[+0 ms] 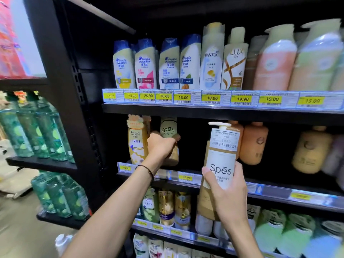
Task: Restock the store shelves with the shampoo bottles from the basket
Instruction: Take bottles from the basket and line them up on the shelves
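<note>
Stocking step: mid-placement on the middle shelf (270,189); judged partway through, basket not in view.
Left hand (162,146): fingers wrapped round the lower body of a small Spēs bottle (168,129), which stands at the shelf front just beside a gold head & shoulders bottle (136,144) marked "2合1".
Right hand (229,192): fingers clamped round the lower half of a white pump bottle (222,155), upright, in front of the shelf edge, not yet on it.
Next move: probably settle the small one, then lift the pump bottle over the price rail into the dark gap left of the orange bottles (254,144). The pump head needs to clear the shelf above.
Top-shelf brands: four head & shoulders flip-tops (123,66), PANTENE (212,58), LUX (235,60); further right too blurred.
Price tags (183,97): 23.90 (first is soft), 23.90, 25.90, 26.00, 18.00, 18.00, 19.90, 15.00, 15.00; middle rail shows 32.90.
Pump bottle label: large "Spēs", Chinese text above.
</note>
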{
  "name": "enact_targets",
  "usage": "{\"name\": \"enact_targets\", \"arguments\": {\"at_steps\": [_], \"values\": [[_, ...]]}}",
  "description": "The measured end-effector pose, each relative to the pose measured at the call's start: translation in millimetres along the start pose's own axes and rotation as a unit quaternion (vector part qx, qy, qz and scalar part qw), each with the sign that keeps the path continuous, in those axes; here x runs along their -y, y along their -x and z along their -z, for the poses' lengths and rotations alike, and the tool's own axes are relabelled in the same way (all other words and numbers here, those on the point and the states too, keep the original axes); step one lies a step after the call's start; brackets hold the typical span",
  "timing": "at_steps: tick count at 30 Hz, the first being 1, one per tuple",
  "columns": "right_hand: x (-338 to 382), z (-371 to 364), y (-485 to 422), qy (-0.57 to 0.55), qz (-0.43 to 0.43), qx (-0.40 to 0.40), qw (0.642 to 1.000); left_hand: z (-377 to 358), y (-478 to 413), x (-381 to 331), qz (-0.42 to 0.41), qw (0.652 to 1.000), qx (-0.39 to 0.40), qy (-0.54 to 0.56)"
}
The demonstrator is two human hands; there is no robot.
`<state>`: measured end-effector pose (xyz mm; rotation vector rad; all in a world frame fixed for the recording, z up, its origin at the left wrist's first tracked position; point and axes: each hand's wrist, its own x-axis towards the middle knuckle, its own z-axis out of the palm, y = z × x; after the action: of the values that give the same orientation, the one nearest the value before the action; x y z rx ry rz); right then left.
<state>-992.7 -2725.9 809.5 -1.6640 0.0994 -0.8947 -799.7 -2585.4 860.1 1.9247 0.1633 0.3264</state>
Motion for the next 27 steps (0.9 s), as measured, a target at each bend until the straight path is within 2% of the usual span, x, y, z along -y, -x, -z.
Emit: {"name": "enact_targets", "arguments": {"at_steps": [9,20,22,25,27], "values": [[-5.8,-27.9,-1.3,-0.012,-0.005,0.001,1.0,-6.3,10.8,20.1,-0.041,0.999,0.001,0.017],[-15.9,-49.3,-1.4,-0.013,0.004,-0.009,1.0,-8.9,39.4,43.2,-0.169,0.985,-0.025,-0.02],[-16.0,-51.6,-2.0,-0.02,0.004,-0.011,1.0,-10.6,45.5,48.0,-0.202,0.978,-0.05,-0.029],[-14.9,-54.2,-3.4,-0.026,0.012,-0.013,1.0,-12.2,50.3,51.5,-0.261,0.95,-0.132,-0.104],[-14.3,-55.6,-4.7,-0.034,0.012,-0.017,0.999,-12.3,52.3,51.2,-0.268,0.941,-0.159,-0.135]]}}
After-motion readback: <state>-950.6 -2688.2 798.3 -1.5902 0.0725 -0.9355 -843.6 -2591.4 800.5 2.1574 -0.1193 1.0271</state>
